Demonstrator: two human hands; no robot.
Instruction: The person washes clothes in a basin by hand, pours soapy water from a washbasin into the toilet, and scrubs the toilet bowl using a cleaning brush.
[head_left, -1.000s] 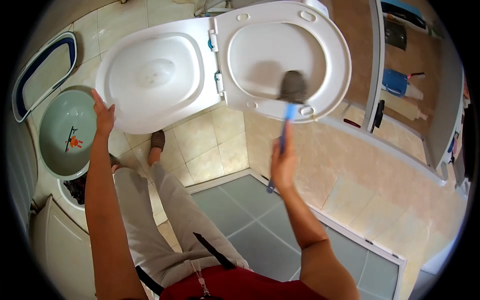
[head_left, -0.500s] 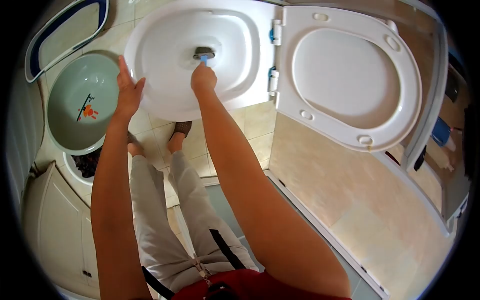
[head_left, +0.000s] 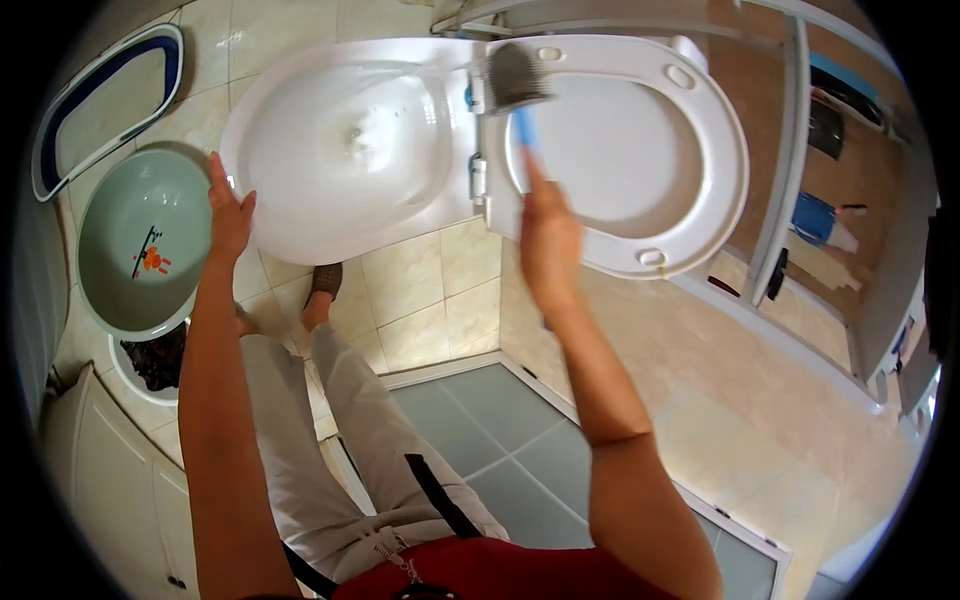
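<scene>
My right hand (head_left: 550,240), a little blurred, is wrapped round the blue handle of a toilet brush (head_left: 516,80). The brush's grey-brown bristle head is up out of the bowl, in front of the hinge side of the raised white toilet seat (head_left: 722,150); whether it touches the seat I cannot tell. White and wet-looking, the toilet bowl (head_left: 300,225) lies to the left, with water at its drain. Against the bowl's front rim rests my left hand (head_left: 232,218), fingers stretched out, holding nothing.
A green basin (head_left: 110,265) stands left of the toilet, above a white container (head_left: 128,375) with dark contents. Behind it is a folded blue-and-white tub (head_left: 60,120). A glass-fronted frame (head_left: 790,180) rises at the right, and a cabinet (head_left: 110,450) stands lower left.
My right hand has lifted the brush out of the bowl and moved it right, over to the seat hinge. My left hand stays on the rim. The camera view has shifted.
</scene>
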